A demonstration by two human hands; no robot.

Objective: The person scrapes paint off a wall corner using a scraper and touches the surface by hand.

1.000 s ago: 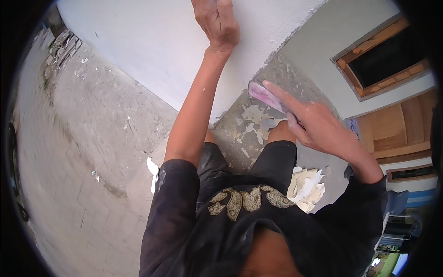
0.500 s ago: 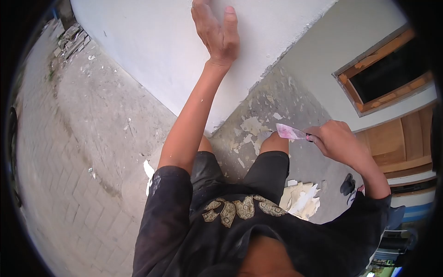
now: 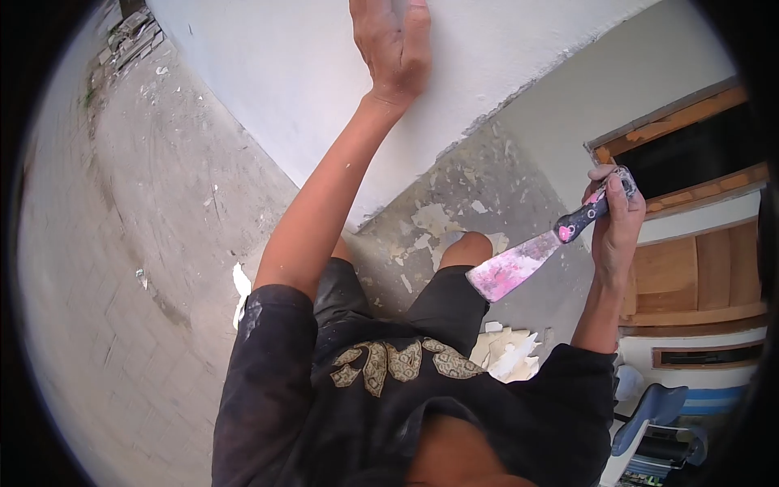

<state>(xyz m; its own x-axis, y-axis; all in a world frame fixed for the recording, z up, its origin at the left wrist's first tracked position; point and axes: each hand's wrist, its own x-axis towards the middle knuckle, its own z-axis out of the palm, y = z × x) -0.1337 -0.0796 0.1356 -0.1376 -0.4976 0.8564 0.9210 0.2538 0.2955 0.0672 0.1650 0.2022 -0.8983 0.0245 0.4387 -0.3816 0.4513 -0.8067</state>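
My left hand (image 3: 393, 49) lies against the white wall (image 3: 284, 81) at the top of the view, its fingertips cut off by the frame edge; nothing shows in it. On the right, my right hand (image 3: 617, 215) is closed round the dark handle of a putty knife (image 3: 515, 264). The metal blade, smeared pink and white, points down and left above my thigh. It touches neither the wall nor the floor.
Flaked paint marks the grey floor (image 3: 454, 191) below the rough wall edge. A pile of peeled scraps (image 3: 507, 355) lies beside my leg. A wooden window frame (image 3: 698, 199), wooden panels (image 3: 698, 276) and a blue chair (image 3: 653, 414) stand at the right. Rubble (image 3: 134, 40) lies at upper left.
My right hand has moved away from the wall corner to the right and turned over, so the knife's handle now shows and its blade points down-left. My left hand stays on the wall.
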